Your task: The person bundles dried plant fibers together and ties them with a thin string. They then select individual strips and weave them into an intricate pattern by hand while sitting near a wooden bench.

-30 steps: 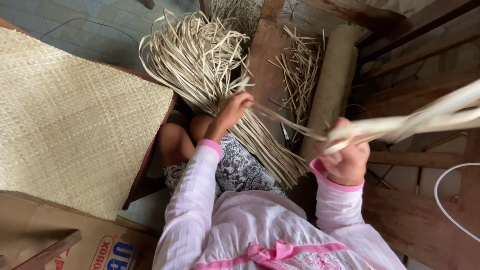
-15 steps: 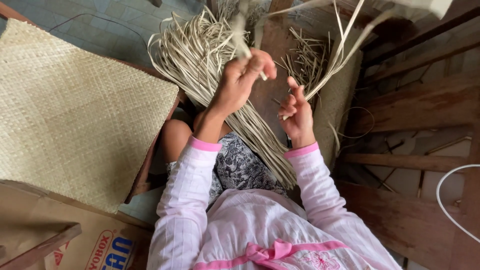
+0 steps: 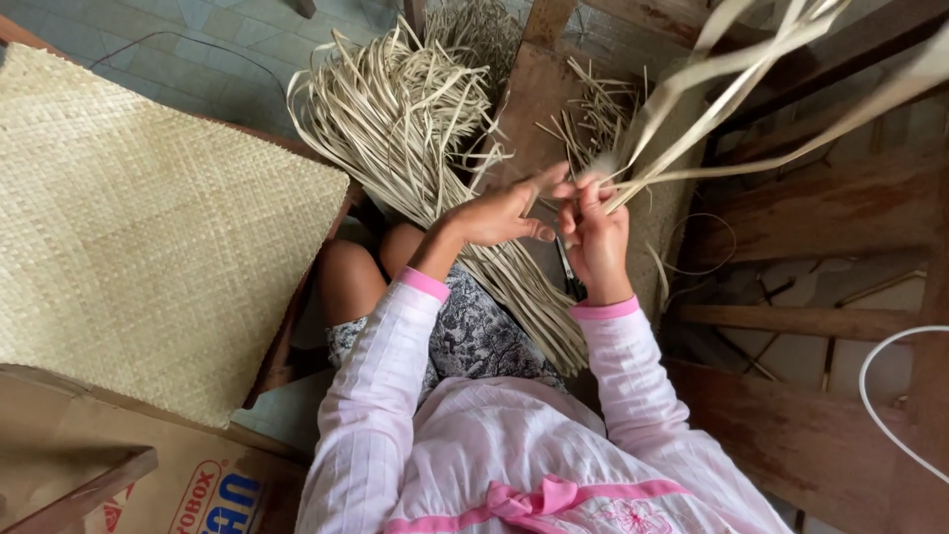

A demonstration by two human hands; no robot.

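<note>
**Strips pinched between both hands**

The right hand [image 3: 596,237] grips a few pale strips [image 3: 751,79] that fan up and away to the right. The left hand [image 3: 504,210] touches them at its fingertips, above the bundle [image 3: 415,119], beside a woven mat [image 3: 148,227]

Pink-cuffed white sleeves [image 3: 371,396], patterned shorts [image 3: 474,331]
</note>
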